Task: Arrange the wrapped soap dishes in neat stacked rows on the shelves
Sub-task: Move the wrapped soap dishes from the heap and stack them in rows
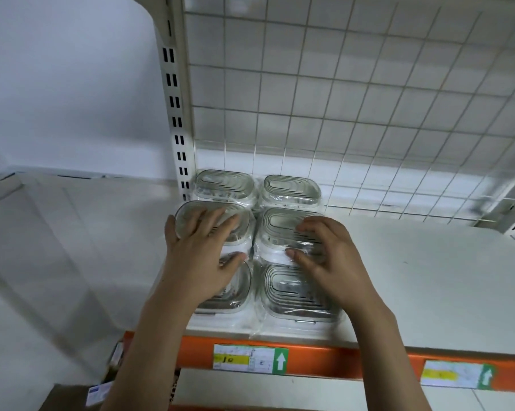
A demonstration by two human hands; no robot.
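Observation:
Several clear soap dishes in plastic wrap lie in two columns at the left end of a white shelf (pixel 413 277). At the back are the left dish (pixel 225 185) and the right dish (pixel 292 189). My left hand (pixel 204 256) rests flat on the middle left dish (pixel 188 216), its thumb over the front left dish (pixel 235 287). My right hand (pixel 324 259) has curled fingers on top of the middle right dish (pixel 280 225), thumb pressing its near edge. The front right dish (pixel 294 295) lies just under my right wrist.
A wire grid panel (pixel 354 99) backs the shelf, and a slotted upright post (pixel 176 114) stands at its left end. The shelf's orange front strip (pixel 354 355) carries price labels. A white wall lies to the left. Boxes sit low at the bottom left (pixel 102 390).

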